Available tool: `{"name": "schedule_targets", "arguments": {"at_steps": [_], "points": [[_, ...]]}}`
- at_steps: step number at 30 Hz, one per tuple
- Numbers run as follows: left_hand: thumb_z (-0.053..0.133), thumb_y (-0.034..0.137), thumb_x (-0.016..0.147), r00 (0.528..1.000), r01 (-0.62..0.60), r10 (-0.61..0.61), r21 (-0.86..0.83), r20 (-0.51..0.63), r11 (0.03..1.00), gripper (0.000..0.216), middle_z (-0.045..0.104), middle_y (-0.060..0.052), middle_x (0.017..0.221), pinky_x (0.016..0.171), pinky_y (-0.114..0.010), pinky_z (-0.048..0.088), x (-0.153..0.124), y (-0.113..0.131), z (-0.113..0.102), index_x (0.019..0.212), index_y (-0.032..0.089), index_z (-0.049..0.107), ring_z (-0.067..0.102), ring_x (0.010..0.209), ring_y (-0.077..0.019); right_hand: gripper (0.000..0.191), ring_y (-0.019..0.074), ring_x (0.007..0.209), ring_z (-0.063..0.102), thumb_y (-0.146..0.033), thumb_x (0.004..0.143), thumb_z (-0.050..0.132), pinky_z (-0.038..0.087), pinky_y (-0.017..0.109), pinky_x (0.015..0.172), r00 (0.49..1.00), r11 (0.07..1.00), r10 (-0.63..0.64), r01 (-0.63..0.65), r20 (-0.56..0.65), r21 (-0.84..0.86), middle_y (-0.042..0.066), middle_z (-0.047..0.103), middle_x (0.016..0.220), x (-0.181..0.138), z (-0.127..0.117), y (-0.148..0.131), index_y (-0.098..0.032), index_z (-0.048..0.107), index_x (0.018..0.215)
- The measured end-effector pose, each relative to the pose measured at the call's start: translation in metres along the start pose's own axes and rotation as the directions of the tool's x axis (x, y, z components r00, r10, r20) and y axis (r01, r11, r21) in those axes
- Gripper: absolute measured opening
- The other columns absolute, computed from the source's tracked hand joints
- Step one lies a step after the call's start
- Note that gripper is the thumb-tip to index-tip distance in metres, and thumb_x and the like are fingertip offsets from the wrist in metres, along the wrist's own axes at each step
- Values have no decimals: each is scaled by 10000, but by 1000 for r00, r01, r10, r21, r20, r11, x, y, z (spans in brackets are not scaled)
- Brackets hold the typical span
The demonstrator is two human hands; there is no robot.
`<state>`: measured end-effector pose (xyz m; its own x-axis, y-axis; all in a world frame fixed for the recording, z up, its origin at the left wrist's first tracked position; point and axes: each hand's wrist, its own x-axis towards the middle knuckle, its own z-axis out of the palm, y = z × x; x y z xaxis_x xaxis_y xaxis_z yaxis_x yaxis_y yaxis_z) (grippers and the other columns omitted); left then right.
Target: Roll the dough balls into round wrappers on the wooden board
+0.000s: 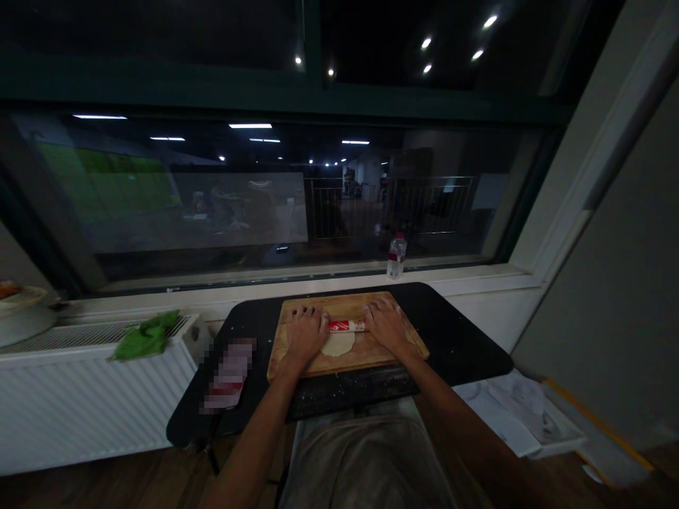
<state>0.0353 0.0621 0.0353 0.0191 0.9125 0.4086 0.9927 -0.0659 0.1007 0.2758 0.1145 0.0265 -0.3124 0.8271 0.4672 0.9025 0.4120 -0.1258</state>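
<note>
A rolling pin (347,326) with a red and white wrapping around its middle lies across a wooden board (332,367). Beneath and just in front of it, a flat round of pale dough (338,344) rests on the board. My left hand (308,331) covers the pin's left end, fingers bent over it. At the other end, my right hand (385,322) lies over the pin in the same way. Both ends are hidden under my hands.
The board sits on a black table (450,346) flecked with white. A blurred-out phone-like item (230,375) lies at left. On the windowsill stands a bottle (396,256). A green cloth (148,336) drapes over the radiator (95,403). A white box (509,413) is at lower right.
</note>
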Motion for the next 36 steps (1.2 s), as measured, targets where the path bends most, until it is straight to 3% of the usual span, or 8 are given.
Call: {"name": "schedule_targets", "arguments": {"at_steps": [5, 9, 13, 17, 20, 25, 29, 36], "points": [[406, 370, 1138, 1000, 15, -16, -20, -9, 1000, 441, 792, -174, 1298, 1089, -550, 375, 0, -3, 5, 1223, 181, 794, 634, 1273, -384, 299, 300, 1228, 681, -451, 1102, 624, 439, 473, 1150, 994, 979, -103, 110, -47, 172, 103, 815, 1239, -3, -6, 1, -240, 823, 1173], [432, 387, 1134, 997, 34, -38, -53, -74, 998, 423, 784, -169, 1305, 1116, -571, 375, 0, -7, 8, 1239, 188, 790, 626, 1276, -384, 213, 285, 1165, 714, -374, 989, 784, 490, 439, 1100, 976, 928, -217, 207, -2, 309, 75, 823, 1189, -9, -8, 4, -248, 838, 1152], [422, 409, 1140, 991, 36, -46, -82, -126, 996, 433, 759, -164, 1339, 1133, -586, 396, -1, -8, 9, 1266, 192, 774, 598, 1303, -387, 223, 265, 1114, 739, -366, 1004, 768, 539, 377, 1013, 978, 897, -208, 181, 24, 404, 79, 822, 1163, -7, -3, 5, -239, 838, 1174], [481, 475, 1116, 977, 22, -54, -154, -205, 988, 435, 662, -177, 1483, 1145, -582, 422, -3, -7, 11, 1360, 215, 730, 544, 1361, -396, 262, 257, 1074, 750, -386, 1070, 676, 555, 350, 940, 996, 927, -87, 82, -1, 366, 85, 808, 1192, -4, 4, 6, -244, 818, 1238], [540, 528, 1087, 989, -128, 106, -230, -104, 965, 477, 648, -161, 1472, 1162, -567, 426, -6, -8, 15, 1439, 244, 692, 554, 1354, -374, 310, 270, 1098, 742, -411, 1101, 623, 557, 358, 942, 998, 946, 8, 14, -66, 322, 102, 800, 1229, -4, 7, 9, -242, 790, 1300], [632, 676, 1008, 936, -305, 338, -251, 100, 919, 622, 661, -134, 1437, 1174, -587, 399, -9, -6, 16, 1517, 320, 654, 578, 1338, -373, 339, 280, 1121, 740, -462, 1115, 599, 556, 363, 932, 994, 960, 76, -49, -85, 277, 109, 800, 1222, -4, 8, 12, -254, 785, 1307], [713, 727, 928, 915, -342, 385, -278, 118, 898, 760, 639, -153, 1485, 1190, -613, 394, -9, -6, 14, 1554, 306, 627, 564, 1364, -400, 329, 273, 1136, 736, -456, 1111, 609, 549, 365, 953, 996, 951, 65, -43, -62, 305, 106, 799, 1244, -3, 11, 12, -239, 783, 1287], [789, 456, 875, 935, -242, 339, -512, 103, 824, 783, 593, -117, 1606, 1270, -494, 411, -11, -13, 16, 1602, 273, 562, 544, 1464, -346, 337, 276, 1094, 740, -467, 1101, 620, 556, 370, 936, 995, 946, 68, -42, -69, 322, 105, 802, 1207, -3, 13, 13, -250, 794, 1292]]}}
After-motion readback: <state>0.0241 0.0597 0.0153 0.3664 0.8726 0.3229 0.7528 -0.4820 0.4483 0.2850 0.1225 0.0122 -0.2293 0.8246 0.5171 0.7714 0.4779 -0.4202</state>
